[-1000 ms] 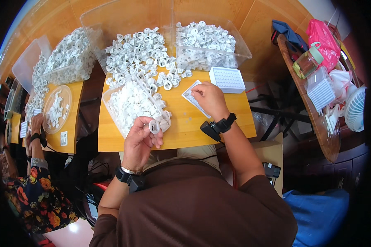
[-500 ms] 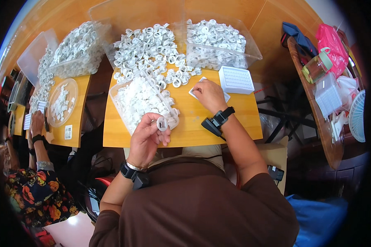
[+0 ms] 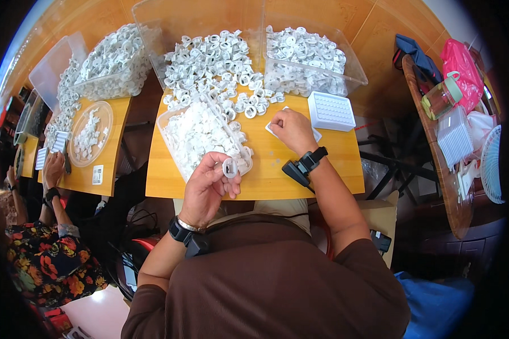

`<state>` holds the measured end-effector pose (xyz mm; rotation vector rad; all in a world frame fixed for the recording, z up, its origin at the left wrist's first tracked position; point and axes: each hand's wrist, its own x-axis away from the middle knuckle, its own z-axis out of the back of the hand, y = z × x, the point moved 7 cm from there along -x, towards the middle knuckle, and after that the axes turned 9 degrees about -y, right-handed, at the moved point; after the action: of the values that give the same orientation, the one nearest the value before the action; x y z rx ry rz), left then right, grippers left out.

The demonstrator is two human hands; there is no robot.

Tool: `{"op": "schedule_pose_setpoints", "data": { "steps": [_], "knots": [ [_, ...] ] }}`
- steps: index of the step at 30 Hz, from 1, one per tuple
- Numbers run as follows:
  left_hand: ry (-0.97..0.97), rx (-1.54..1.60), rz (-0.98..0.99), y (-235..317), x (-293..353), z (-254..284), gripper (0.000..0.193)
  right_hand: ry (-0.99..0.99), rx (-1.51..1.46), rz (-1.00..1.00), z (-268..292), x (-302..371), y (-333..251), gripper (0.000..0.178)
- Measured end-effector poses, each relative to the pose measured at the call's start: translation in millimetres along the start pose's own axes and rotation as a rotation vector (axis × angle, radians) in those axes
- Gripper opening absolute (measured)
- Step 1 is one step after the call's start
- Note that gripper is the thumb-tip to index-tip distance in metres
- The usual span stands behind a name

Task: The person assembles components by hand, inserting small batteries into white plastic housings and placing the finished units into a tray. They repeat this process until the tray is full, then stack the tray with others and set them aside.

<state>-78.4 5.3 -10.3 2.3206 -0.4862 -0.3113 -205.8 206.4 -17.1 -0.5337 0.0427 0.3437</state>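
Between the thumb and fingers of my left hand (image 3: 205,189) is a white plastic ring-shaped part (image 3: 229,168), held upright above the near table edge. Right behind it stands a clear tub (image 3: 167,148) heaped with small white plastic pieces (image 3: 198,133). My right hand (image 3: 295,133) has its fingertips drawn together over a flat white tray (image 3: 318,135); whatever they grip is hidden, and the hand covers most of the tray. Beside that hand is a white block-like stack of gridded trays (image 3: 331,111). Loose white ring parts (image 3: 250,111) lie beyond the tub.
A large clear bin (image 3: 353,73) of ring parts stands at the back right, with a bigger heap (image 3: 209,59) at the back middle. On the left, a co-worker's hand (image 3: 52,166) works near a round clear dish (image 3: 108,116). A cluttered side table (image 3: 444,169) stands at the right.
The view has shifted slightly, moving the tables right in the picture. My left hand has turned the ring part a little. My right hand remains at the white tray.
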Motion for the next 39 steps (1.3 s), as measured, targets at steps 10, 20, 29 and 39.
{"op": "schedule_pose_setpoints", "data": {
  "steps": [10, 20, 29, 39],
  "knots": [
    [-0.004, 0.002, -0.008, 0.2, -2.1, -4.3, 0.02, 0.11, -0.503, 0.253, 49.3, 49.5, -99.3, 0.006],
    [-0.051, 0.046, 0.015, -3.3, -2.9, -8.9, 0.017, 0.206, -0.316, 0.481, 45.3, 77.4, -144.7, 0.011],
    [-0.034, 0.012, 0.037, -4.8, 1.2, -7.0, 0.018, 0.131, -0.35, 0.482, 36.4, 78.6, -144.9, 0.012],
    [0.007, -0.001, 0.053, -4.7, 0.3, -7.3, 0.018, 0.01, -0.689, 0.383, 20.3, 74.7, -129.7, 0.008]
  ]
}}
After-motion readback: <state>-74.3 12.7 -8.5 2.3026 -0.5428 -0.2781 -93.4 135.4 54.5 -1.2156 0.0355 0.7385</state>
